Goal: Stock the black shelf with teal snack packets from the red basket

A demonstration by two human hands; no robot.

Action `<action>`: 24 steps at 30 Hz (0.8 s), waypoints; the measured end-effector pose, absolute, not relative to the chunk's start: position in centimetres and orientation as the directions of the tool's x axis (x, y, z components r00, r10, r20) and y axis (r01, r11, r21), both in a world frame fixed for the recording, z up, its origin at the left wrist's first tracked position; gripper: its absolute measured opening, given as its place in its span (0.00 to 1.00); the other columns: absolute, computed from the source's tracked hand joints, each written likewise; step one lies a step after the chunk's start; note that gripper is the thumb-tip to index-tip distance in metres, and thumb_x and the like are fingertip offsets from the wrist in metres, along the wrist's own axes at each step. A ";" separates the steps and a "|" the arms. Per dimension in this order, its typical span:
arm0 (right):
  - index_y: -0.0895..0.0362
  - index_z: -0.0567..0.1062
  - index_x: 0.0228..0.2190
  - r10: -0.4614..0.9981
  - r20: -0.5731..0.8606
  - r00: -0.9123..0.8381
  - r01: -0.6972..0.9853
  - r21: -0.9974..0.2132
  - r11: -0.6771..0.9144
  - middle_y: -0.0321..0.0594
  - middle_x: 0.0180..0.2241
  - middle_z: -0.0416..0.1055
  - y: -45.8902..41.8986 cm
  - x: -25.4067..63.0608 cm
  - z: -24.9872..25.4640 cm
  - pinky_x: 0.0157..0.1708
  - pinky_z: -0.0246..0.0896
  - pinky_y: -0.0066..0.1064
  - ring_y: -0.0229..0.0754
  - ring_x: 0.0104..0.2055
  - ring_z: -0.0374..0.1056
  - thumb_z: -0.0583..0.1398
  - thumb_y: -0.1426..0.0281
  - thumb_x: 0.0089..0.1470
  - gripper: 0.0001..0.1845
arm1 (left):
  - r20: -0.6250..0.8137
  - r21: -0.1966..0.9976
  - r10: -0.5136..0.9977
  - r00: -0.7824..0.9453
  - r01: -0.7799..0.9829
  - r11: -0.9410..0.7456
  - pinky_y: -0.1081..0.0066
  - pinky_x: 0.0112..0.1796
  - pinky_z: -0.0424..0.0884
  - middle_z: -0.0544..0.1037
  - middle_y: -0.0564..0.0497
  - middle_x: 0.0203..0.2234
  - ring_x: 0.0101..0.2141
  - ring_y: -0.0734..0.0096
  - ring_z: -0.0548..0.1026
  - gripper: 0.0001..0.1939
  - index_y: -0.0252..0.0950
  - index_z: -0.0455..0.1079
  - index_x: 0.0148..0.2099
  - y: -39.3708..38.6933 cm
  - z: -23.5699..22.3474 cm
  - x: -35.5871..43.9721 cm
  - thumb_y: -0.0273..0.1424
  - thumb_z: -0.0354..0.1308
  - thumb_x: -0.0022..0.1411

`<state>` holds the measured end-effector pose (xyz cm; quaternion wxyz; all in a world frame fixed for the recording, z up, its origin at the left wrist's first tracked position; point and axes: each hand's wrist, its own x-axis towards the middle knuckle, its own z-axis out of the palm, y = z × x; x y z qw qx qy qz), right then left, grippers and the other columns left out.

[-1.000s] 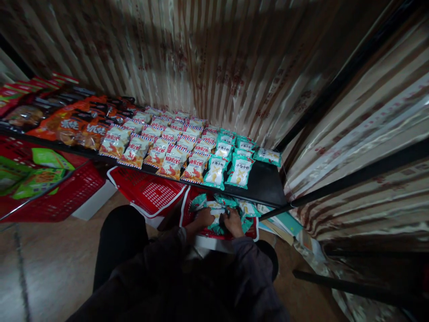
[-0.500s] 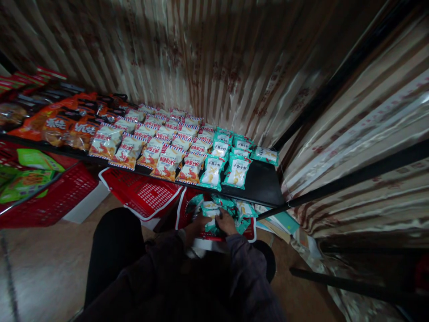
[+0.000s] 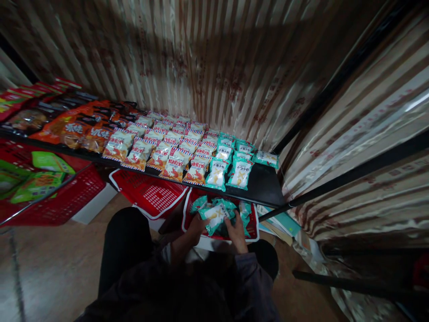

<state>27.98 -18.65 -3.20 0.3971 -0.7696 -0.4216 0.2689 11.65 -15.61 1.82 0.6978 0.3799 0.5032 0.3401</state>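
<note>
Packet (image 3: 214, 216) in the pinch of left hand (image 3: 197, 227) and right hand (image 3: 237, 230), less covered than before

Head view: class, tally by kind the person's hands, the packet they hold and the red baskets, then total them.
Hands: 2 (left hand, right hand)
Held teal-and-white packet: 1
Red baskets: 3 (left basket, middle basket, right basket)
Total: 6

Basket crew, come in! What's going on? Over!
Left grip, right grip: both on teal-white snack bag. More teal bags in red basket. Black shelf close beyond.
</note>
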 end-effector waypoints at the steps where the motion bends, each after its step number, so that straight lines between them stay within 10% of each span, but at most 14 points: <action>1: 0.59 0.64 0.59 0.845 -0.096 0.527 0.339 -0.887 -0.313 0.52 0.57 0.66 -19.3 27.4 -2.8 0.58 0.57 0.47 0.53 0.60 0.61 0.59 0.53 0.50 0.39 | -0.481 0.845 0.839 0.254 -0.121 0.521 0.65 0.37 0.76 0.79 0.46 0.42 0.40 0.61 0.78 0.19 0.38 0.67 0.52 -16.1 1.9 11.3 0.32 0.61 0.58; 7: 0.55 0.45 0.66 0.855 -0.284 0.433 -0.222 -0.953 -0.204 0.45 0.43 0.76 -21.4 23.3 0.6 0.42 0.71 0.41 0.49 0.43 0.75 0.62 0.52 0.48 0.52 | -0.469 0.840 0.851 0.234 -0.180 0.512 0.66 0.37 0.76 0.80 0.49 0.35 0.36 0.64 0.79 0.22 0.35 0.66 0.48 -18.0 2.1 10.8 0.28 0.63 0.50; 12: 0.54 0.43 0.66 0.851 -0.162 0.500 -0.156 -0.983 -0.096 0.47 0.46 0.74 -20.9 22.9 3.4 0.42 0.71 0.40 0.48 0.44 0.74 0.64 0.53 0.47 0.55 | -0.388 0.877 0.836 0.388 -0.123 0.465 0.62 0.40 0.74 0.79 0.51 0.31 0.36 0.59 0.78 0.22 0.34 0.68 0.45 -17.3 2.9 9.7 0.24 0.63 0.44; 18: 0.54 0.54 0.64 0.871 0.003 0.491 -0.009 -1.000 0.009 0.50 0.55 0.68 -21.3 23.5 5.5 0.51 0.66 0.44 0.52 0.56 0.66 0.66 0.57 0.44 0.49 | -0.261 0.890 0.862 0.435 -0.238 0.390 0.61 0.50 0.69 0.74 0.42 0.52 0.53 0.57 0.72 0.24 0.36 0.69 0.51 -14.5 6.3 7.2 0.31 0.62 0.50; 24: 0.56 0.60 0.61 0.928 -0.019 0.372 0.059 -0.997 -0.044 0.49 0.58 0.65 -22.0 23.0 6.4 0.56 0.62 0.47 0.54 0.60 0.62 0.66 0.56 0.44 0.46 | -0.304 0.881 0.905 0.298 -0.275 0.386 0.70 0.39 0.70 0.79 0.47 0.37 0.38 0.67 0.76 0.21 0.34 0.71 0.44 -12.1 10.2 8.1 0.40 0.65 0.51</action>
